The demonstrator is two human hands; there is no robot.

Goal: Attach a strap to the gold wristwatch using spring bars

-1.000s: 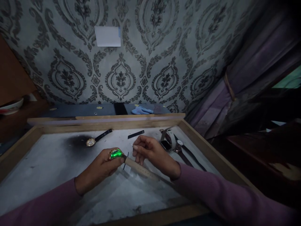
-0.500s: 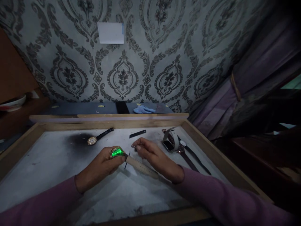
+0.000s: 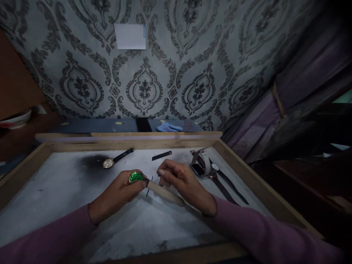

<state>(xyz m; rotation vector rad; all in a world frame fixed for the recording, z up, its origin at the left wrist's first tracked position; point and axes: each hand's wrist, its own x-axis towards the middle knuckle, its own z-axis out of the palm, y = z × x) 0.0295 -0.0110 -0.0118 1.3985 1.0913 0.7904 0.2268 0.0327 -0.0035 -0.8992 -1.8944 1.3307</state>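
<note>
The right hand (image 3: 183, 179) has shifted slightly, black strip (image 3: 161, 156) beyond.

—See the held watch (image 3: 136, 178) over the surface (image 3: 129, 231)?
—Yes; see another watch (image 3: 108, 163) behind it, left, plus a smartwatch (image 3: 197, 169) to its right.
—And farther back?
—See a cloth (image 3: 169, 127) behind the far rim (image 3: 129, 143).

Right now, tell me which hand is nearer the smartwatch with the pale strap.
Right. The right hand is just left of the smartwatch; the left hand is farther left, past the right hand, holding the green-lit wristwatch.
</note>
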